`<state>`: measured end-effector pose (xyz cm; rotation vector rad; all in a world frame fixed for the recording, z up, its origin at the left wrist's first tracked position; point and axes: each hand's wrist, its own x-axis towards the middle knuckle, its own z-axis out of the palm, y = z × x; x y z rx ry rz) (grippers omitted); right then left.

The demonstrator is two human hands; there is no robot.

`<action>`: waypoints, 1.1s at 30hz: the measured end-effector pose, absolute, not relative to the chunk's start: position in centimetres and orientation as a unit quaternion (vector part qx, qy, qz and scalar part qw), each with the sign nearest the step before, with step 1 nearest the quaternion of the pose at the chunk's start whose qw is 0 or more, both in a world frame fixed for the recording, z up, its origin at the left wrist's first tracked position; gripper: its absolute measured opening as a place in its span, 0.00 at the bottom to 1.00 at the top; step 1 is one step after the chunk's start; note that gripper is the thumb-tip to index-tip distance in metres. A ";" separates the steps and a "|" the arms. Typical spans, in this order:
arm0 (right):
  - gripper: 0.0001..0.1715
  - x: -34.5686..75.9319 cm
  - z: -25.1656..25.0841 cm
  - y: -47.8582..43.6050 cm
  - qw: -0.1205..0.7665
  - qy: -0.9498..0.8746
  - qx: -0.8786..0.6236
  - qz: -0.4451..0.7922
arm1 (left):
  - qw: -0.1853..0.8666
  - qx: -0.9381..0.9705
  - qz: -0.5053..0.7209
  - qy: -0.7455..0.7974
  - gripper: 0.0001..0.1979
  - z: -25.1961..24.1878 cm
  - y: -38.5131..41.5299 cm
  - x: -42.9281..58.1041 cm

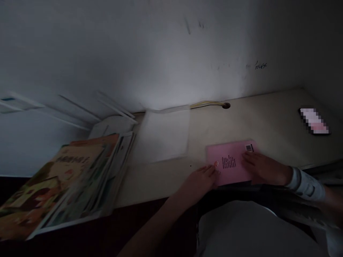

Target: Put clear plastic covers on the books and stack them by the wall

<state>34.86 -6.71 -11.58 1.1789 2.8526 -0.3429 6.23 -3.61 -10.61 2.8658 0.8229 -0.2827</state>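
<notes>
A pink book (230, 157), with dark printed lines and a small code label at its upper right corner, lies at the table's front edge. My left hand (205, 178) rests on its lower left corner, fingers together and slightly bent, thumb hidden. On the book's right side lies my right hand (264, 166), its fingers stretched flat over the cover just below the label. A pale cuff sits around my right wrist.
A stack of picture books (61, 182) leans at the left end of the table (158, 182). A white sheet (166, 134) lies near the wall. Yellow and black cables (206, 104) run to a hole. A phone (314, 121) lies at the far right.
</notes>
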 end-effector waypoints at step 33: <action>0.17 36.7 -6.8 -5.3 -0.102 0.907 0.394 -0.103 | 0.205 0.949 0.055 0.234 0.15 -7.6 0.3 4.8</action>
